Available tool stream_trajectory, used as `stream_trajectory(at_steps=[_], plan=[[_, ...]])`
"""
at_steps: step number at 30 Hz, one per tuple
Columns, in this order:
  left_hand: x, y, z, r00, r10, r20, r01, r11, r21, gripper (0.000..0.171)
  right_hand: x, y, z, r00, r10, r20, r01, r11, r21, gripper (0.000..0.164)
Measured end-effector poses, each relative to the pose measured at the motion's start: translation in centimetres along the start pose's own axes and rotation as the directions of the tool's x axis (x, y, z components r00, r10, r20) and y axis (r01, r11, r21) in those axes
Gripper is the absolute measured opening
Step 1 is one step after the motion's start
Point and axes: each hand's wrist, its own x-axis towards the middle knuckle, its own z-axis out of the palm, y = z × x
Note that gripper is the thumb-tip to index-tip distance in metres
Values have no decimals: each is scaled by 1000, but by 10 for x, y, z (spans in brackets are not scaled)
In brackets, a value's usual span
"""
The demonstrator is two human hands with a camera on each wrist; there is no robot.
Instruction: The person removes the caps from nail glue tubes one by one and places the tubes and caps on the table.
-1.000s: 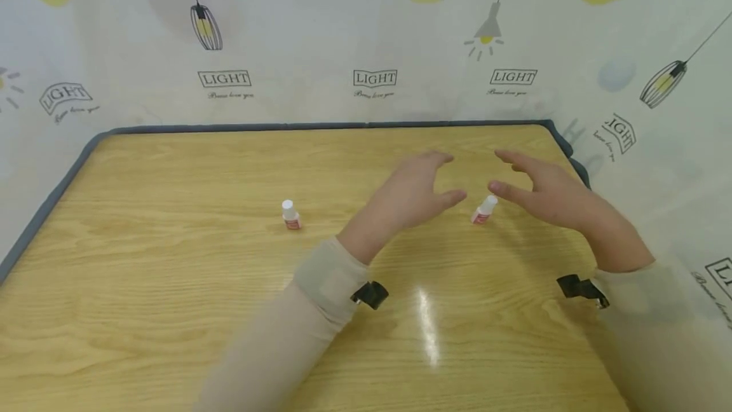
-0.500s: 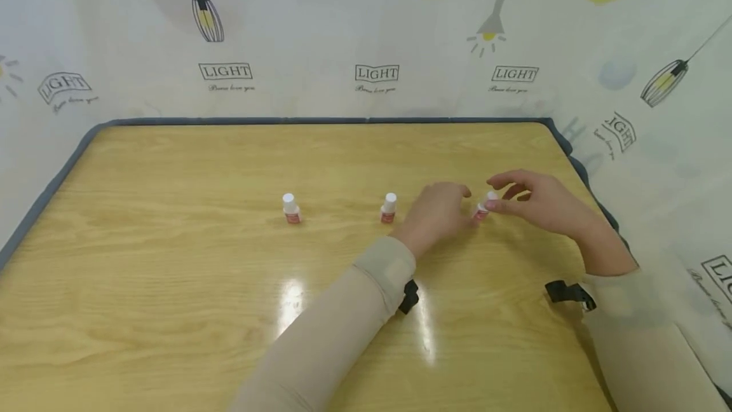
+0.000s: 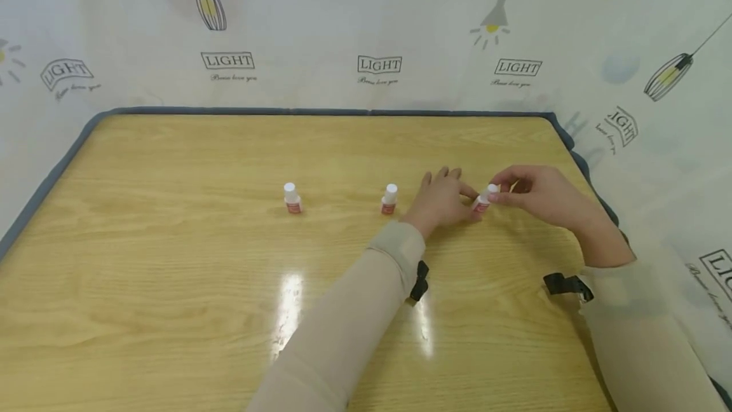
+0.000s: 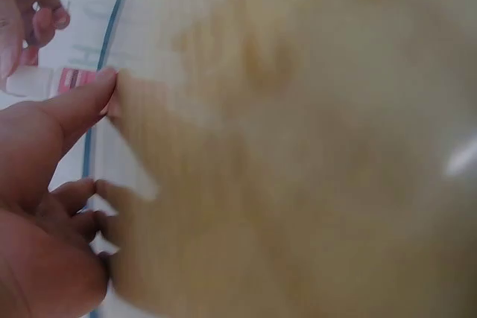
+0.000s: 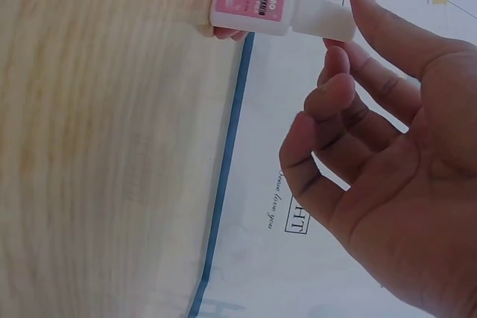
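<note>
A small white bottle [image 3: 481,206] with a pink label stands tilted on the table at the right, between both hands. My left hand [image 3: 443,202] pinches the lower part of its body between thumb and fingers, the other fingers spread over the wood. From the right, my right hand [image 3: 540,194] holds the white cap [image 5: 326,21] between thumb and index finger, while its remaining fingers curl loosely. In the right wrist view the label [image 5: 253,1] faces the camera. In the left wrist view my left thumb [image 4: 82,106] covers part of the bottle's base.
Two similar bottles stand upright on the wooden table [image 3: 200,259]: one in the middle [image 3: 389,201], close to my left wrist, the other further left [image 3: 293,199]. A dark edging [image 3: 332,112] and a printed backdrop [image 3: 309,30] bound the table at back and sides.
My left hand has moved right and down to the right-hand bottle, uncovering the middle one. My right hand has come down and its fingers have closed on the cap. The head view has tilted slightly.
</note>
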Motion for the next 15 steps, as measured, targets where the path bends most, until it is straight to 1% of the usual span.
stream_trajectory(at_steps=[4, 6, 11, 15], plan=[[0, -3, -1, 1000, 5, 18, -5, 1000, 3, 45, 1, -2, 4, 1000, 24, -3, -24, 1000, -10, 26], [-1, -3, -1, 1000, -5, 23, 6, 1000, -10, 44, 2, -3, 4, 1000, 30, -6, -30, 999, -20, 23], [-1, -3, -1, 999, -32, 14, 33, 998, -59, 39, 4, -4, 6, 999, 48, -13, -48, 999, -20, 20], [0, -2, 0, 999, -43, 7, 43, 997, -69, 36, 3, -5, 6, 999, 51, -10, -51, 999, -19, 20]])
